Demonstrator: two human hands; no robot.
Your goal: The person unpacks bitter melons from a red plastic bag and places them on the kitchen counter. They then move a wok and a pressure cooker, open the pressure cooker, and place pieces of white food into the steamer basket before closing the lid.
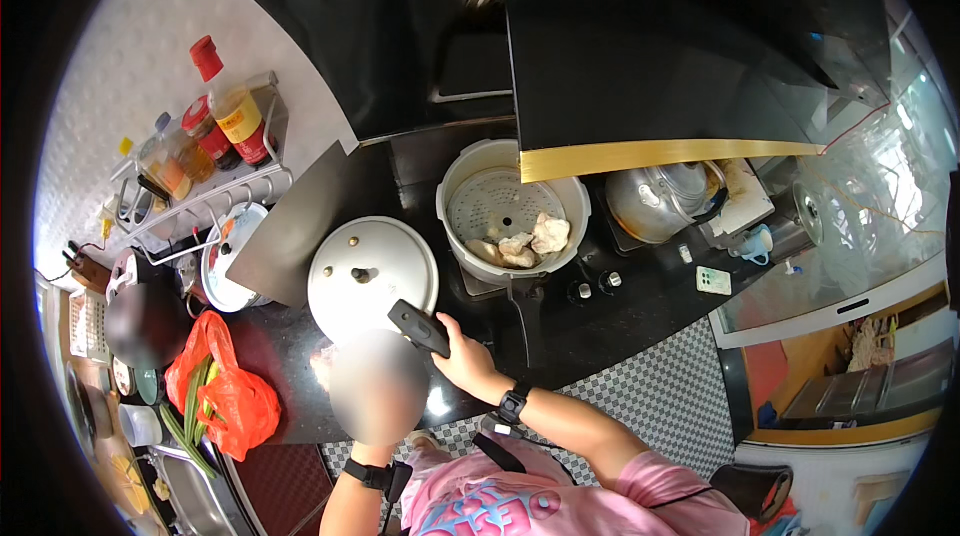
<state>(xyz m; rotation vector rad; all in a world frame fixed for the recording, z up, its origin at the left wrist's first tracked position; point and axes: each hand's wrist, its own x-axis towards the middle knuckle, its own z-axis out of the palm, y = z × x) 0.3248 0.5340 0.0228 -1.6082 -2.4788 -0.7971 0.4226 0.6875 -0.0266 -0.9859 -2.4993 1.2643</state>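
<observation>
A round metal pressure cooker lid (360, 266) lies over the black counter at the left of the stove. My right hand (466, 359) is closed around the lid's black handle (420, 327). Near the lid's lower edge is my left hand (379, 386), covered by a blurred patch, so its fingers and anything in them cannot be made out. Right of the lid stands the open pressure cooker pot (465, 251) on the stove. A perforated metal steamer plate (487, 198) sits inside it, with several pale lumps of food (551, 233) at the lower right. The pot's black handle (527, 322) points towards me.
A metal kettle (649, 198) stands right of the pot, below the range hood (660, 157). A phone (713, 280) lies on the counter at the right. A red plastic bag (240, 401) with long green vegetables (193, 405) is at the left, near a sink (187, 491).
</observation>
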